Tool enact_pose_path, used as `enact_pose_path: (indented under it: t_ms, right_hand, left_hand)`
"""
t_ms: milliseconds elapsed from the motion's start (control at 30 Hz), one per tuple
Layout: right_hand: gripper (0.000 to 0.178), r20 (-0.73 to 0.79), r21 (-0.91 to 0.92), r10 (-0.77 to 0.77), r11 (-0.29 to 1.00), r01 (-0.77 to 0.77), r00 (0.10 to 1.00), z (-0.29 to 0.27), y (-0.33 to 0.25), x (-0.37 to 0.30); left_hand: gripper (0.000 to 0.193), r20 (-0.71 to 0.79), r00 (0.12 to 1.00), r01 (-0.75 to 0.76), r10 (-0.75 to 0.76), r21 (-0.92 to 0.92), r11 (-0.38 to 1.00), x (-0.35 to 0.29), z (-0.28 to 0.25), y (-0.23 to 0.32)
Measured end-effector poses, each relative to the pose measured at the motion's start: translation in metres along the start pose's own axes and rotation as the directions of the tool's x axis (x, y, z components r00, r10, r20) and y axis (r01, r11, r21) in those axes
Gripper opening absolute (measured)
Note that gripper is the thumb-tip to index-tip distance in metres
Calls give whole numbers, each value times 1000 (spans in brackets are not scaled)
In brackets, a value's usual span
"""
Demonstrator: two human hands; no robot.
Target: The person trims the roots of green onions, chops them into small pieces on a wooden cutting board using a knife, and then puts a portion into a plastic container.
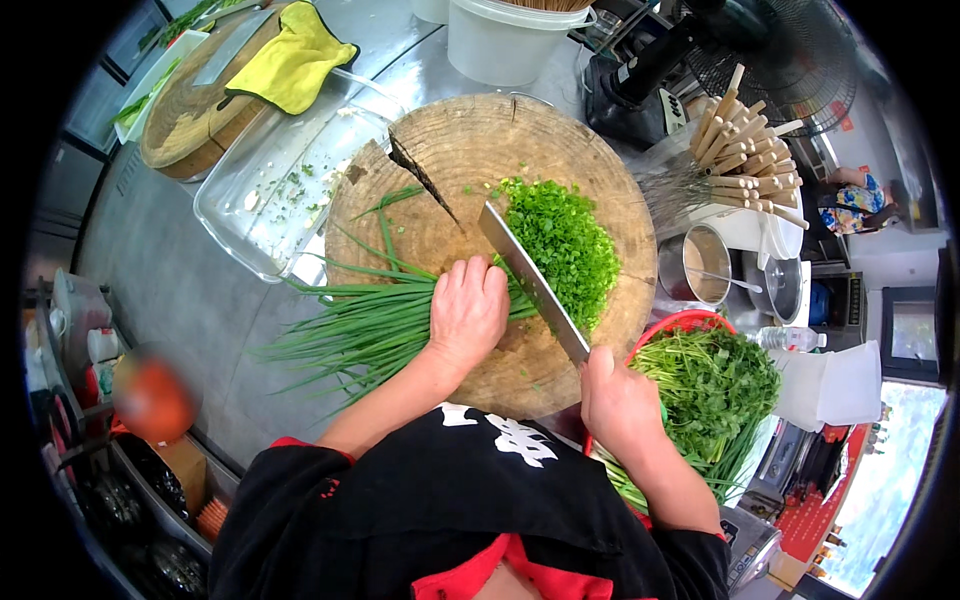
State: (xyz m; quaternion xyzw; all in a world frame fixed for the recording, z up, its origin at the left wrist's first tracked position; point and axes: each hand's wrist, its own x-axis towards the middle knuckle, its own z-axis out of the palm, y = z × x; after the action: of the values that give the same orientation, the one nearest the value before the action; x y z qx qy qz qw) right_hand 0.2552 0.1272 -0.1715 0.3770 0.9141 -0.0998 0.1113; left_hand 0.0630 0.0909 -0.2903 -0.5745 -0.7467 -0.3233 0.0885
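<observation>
On a thick round wooden chopping block (600,160) with a deep crack lies a bunch of long green onions (370,320). My left hand (468,308) presses down on the bunch, its fingers curled round the stalks near their cut end. In my right hand (618,400) is the handle of a cleaver (535,282). Its blade slants across the block, between my left fingers and a heap of finely chopped green onion (560,245). The uncut tops hang over the block's left edge.
Left of the block stands a clear plastic tub (250,235) with green scraps. A red basket (690,320) of leafy herbs (705,385) sits at the right. Beyond are wooden-handled skewers (750,155), a steel pot (700,262), a white bucket (505,45) and a black fan (640,85).
</observation>
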Motion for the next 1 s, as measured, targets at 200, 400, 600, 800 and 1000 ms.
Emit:
enact_pose_path:
  t_ms: [200, 400, 600, 800, 1000]
  right_hand:
    - [11, -11, -40, -19, 999, 18, 1000, 21, -11, 10]
    - [9, 45, -35, -1, 999, 2, 999, 18, -16, 41]
    - [19, -84, 20, 0, 1000, 2, 996, 17, 7, 25]
    - [18, 6, 37, -23, 999, 23, 1000, -1, -7, 2]
    - [9, 22, -99, -38, 994, 40, 999, 17, -20, 19]
  left_hand:
    - [13, 46, 999, 15, -15, 13, 1000, 1, -6, 4]
    - [14, 18, 1000, -6, 6, 21, 1000, 0, -3, 1]
    - [13, -7, 1000, -22, 22, 10, 1000, 3, -2, 0]
    - [13, 8, 1000, 8, -8, -12, 1000, 0, -2, 0]
    - [13, 41, 999, 37, -36, -3, 999, -1, -4, 3]
